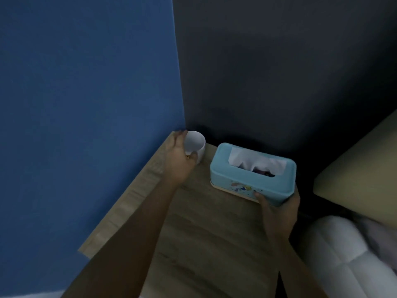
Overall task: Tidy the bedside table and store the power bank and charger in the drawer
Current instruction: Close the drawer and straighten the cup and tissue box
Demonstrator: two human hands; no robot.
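Note:
A white cup (196, 145) stands in the far left corner of the wooden bedside table (206, 229). My left hand (178, 158) wraps around the cup's left side, thumb on its near rim. A light blue tissue box (251, 173) with a white tissue poking out sits at the table's far right. My right hand (277, 209) grips the box's near right corner, thumb on its front face. No power bank, charger or drawer is in view.
A blue wall (86, 104) runs along the table's left edge and a dark wall (279, 72) stands behind it. A beige headboard or cushion (363, 168) and white bedding (343, 254) lie to the right.

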